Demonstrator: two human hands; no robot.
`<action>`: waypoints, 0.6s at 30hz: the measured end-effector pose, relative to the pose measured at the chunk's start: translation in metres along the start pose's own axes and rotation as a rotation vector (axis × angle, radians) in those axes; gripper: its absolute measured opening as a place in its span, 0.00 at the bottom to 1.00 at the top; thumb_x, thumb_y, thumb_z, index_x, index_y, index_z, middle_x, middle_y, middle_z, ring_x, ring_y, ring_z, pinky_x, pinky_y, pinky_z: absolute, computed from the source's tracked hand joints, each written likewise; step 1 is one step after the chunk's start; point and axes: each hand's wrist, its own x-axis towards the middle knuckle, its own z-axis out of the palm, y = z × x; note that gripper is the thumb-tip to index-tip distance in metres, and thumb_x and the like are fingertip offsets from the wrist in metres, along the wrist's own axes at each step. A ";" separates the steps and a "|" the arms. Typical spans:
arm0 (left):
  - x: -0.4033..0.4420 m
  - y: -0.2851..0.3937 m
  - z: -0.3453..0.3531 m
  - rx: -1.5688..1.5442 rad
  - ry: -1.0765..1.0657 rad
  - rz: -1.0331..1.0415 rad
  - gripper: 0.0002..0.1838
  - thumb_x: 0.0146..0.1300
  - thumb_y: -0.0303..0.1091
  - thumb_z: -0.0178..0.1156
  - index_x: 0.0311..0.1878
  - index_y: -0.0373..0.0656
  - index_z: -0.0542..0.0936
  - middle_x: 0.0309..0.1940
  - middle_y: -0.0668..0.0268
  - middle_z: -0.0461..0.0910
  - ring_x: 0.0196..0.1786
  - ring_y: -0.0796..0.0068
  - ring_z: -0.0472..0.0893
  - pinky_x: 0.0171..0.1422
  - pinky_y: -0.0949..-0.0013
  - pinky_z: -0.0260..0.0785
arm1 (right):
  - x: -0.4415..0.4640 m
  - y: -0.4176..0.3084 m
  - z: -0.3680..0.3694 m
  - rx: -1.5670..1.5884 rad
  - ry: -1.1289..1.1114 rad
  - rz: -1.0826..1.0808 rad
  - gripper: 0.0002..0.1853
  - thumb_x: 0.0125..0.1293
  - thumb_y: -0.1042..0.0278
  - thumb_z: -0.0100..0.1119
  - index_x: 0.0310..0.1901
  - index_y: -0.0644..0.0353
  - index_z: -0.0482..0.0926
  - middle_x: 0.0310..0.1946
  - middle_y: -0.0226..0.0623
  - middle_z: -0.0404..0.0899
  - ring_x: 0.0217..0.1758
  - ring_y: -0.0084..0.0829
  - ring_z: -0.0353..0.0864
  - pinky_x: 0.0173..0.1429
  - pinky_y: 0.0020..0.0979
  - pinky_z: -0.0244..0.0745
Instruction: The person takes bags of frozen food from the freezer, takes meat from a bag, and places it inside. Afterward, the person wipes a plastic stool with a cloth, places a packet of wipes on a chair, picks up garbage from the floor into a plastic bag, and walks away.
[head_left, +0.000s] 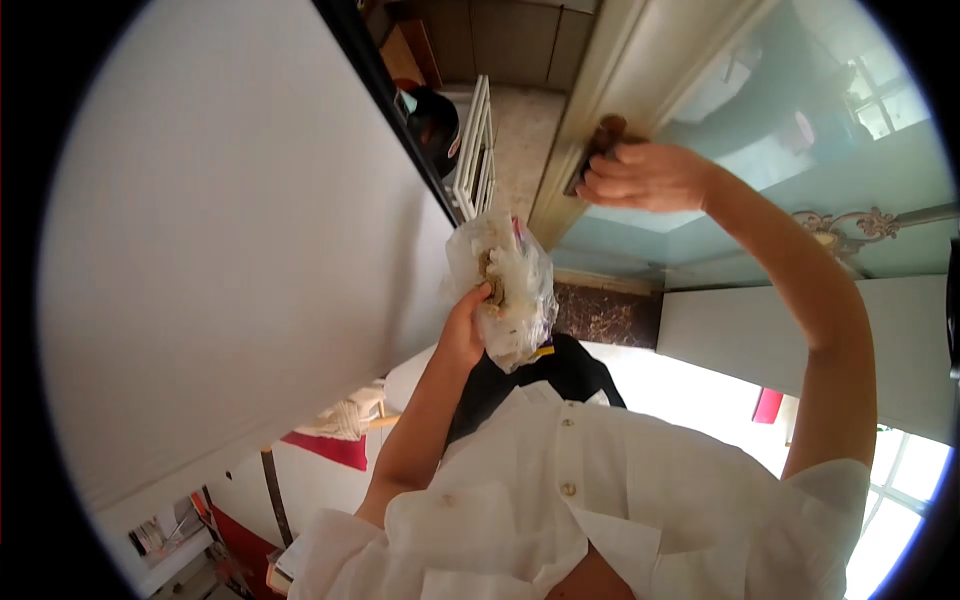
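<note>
My left hand grips a crumpled clear plastic bag, thumb on top. Something brownish and whitish shows through the plastic, but I cannot make out what it is. A small yellow edge sticks out at the bag's lower side. Up to the right, my right hand has its fingers curled at the dark brown door handle of a cream-framed door with a frosted glass panel. Part of the handle is hidden behind the fingers.
A large white panel with a dark edge fills the left side. Through the gap stand a white rack and a black rounded object on the floor. A dark marbled threshold lies below the door.
</note>
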 end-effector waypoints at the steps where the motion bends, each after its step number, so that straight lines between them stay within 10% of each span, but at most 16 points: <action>1: 0.003 0.000 0.001 0.000 0.006 -0.019 0.25 0.63 0.34 0.56 0.63 0.39 0.68 0.56 0.59 0.75 0.59 0.62 0.74 0.65 0.57 0.65 | -0.010 -0.002 -0.004 0.013 0.002 0.008 0.26 0.55 0.63 0.57 0.58 0.51 0.71 0.45 0.24 0.69 0.56 0.21 0.69 0.54 0.25 0.63; 18: 0.233 0.015 0.102 0.174 0.064 -0.226 0.26 0.60 0.38 0.61 0.61 0.42 0.71 0.53 0.63 0.78 0.55 0.66 0.77 0.62 0.59 0.67 | -0.197 -0.023 0.094 0.194 -0.014 0.295 0.19 0.60 0.61 0.55 0.54 0.39 0.73 0.50 0.25 0.71 0.54 0.23 0.70 0.65 0.31 0.62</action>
